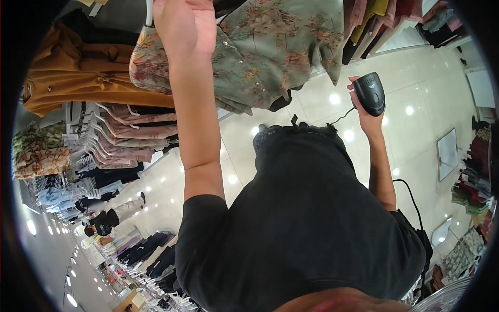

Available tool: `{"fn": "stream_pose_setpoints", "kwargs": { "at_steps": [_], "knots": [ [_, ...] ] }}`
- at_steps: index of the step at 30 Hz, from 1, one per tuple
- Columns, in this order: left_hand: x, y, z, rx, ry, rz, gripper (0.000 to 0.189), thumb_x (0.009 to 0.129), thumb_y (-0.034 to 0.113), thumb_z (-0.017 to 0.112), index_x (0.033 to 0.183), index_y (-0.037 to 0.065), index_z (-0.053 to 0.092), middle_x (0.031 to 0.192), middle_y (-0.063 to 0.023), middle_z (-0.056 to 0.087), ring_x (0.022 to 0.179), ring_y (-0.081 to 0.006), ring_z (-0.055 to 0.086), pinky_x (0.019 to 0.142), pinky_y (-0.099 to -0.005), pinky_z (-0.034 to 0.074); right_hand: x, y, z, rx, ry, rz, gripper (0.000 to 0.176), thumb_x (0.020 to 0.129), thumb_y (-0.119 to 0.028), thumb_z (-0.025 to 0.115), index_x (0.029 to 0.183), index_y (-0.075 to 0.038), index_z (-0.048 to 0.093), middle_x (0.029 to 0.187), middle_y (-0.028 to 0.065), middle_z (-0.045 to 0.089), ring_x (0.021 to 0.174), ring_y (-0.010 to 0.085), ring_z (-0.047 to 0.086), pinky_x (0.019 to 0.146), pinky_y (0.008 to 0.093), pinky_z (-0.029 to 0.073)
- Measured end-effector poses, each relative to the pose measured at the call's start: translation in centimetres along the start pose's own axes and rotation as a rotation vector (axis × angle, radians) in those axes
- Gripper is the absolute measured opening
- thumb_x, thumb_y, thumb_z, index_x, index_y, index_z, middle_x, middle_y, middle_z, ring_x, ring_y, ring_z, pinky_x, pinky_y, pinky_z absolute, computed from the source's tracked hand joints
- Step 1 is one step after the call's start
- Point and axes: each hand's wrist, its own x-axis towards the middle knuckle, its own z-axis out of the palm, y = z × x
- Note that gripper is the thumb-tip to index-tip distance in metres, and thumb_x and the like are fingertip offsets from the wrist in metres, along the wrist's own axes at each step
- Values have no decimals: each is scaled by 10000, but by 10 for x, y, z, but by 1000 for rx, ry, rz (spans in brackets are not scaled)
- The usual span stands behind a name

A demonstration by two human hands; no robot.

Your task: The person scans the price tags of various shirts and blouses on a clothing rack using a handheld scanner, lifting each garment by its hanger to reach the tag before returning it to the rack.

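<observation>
In the head view, the barcode scanner (370, 92) is clasped in the right hand (365, 117), fingers wrapped round its handle. It is held upright, near the floral shirt (270, 47) and to its right. The left hand (184, 23) is nearer, raised against the shirt's top. Its fingers are cropped, so its grip cannot be told.

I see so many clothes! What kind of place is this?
Probably a clothing shop: racks of hanging garments, a floral shirt at the left hand, a barcode scanner in the right hand.
</observation>
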Motion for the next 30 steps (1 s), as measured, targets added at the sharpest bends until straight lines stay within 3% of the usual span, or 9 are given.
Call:
{"fn": "stream_pose_setpoints", "kwargs": {
  "at_steps": [10,12,13,14,20,24,26,27,30],
  "knots": [
    [12,47,14,78,-18,52,219,990,114,514,1134,-48,548,1127,-174,640,1114,-272,624,929,-332,554,8,44,12,-12,-463,174,423,796,-38,739,1195,-1,600,1063,80,680,981,141,618,877,287,467],
    [15,70,26,-502,61,-310,232,992,99,501,1156,-64,520,1152,-194,624,1138,-274,609,945,-335,553,15,53,28,3,-591,54,622,776,-53,753,1344,-38,503,1177,119,643,1084,197,606,967,306,434],
    [9,67,39,135,-113,128,248,993,79,483,1183,-81,484,1202,-212,594,1171,-276,585,967,-343,549,21,61,28,-65,-685,95,790,771,-92,762,1458,-91,371,1277,141,588,1185,243,563,1030,327,396],
    [25,88,26,-113,-223,-91,250,1000,63,455,1195,-93,465,1256,-227,560,1196,-285,565,989,-352,541,27,70,33,-63,-697,88,790,771,-92,762,1458,-91,371,1277,141,588,1185,243,563,1030,327,396],
    [44,120,29,-89,-573,11,305,1027,80,384,1271,-97,429,1314,-241,522,1212,-293,549,1059,-373,488,61,157,61,-220,-566,-175,907,772,-162,776,1510,-78,255,1363,161,518,1206,245,537,1046,321,378],
    [50,131,30,-100,-639,-58,344,1034,101,367,1318,-90,402,1345,-224,504,1213,-314,546,1053,-394,492,79,173,73,-439,-781,-94,580,793,-318,755,1249,-12,568,1031,130,678,952,241,633,848,355,476],
    [50,146,23,-237,-589,-505,352,1030,105,380,1323,-88,400,1347,-231,499,1219,-315,541,1030,-389,513,69,164,73,-303,-704,-71,466,808,-387,737,1068,-9,656,847,67,687,804,185,625,742,340,476],
    [45,124,9,-36,-768,-181,344,1027,107,387,1308,-89,409,1336,-231,506,1236,-312,527,1014,-385,526,65,128,68,-305,-806,139,521,821,-390,728,1177,-28,610,1013,59,667,945,173,600,843,322,451],
    [26,123,-3,-55,-153,-57,331,1027,104,385,1291,-93,417,1322,-231,514,1255,-315,509,1025,-391,516,62,69,48,119,-953,347,543,827,-218,748,1300,-49,542,1058,55,697,978,123,627,885,290,490]
  ]
}}
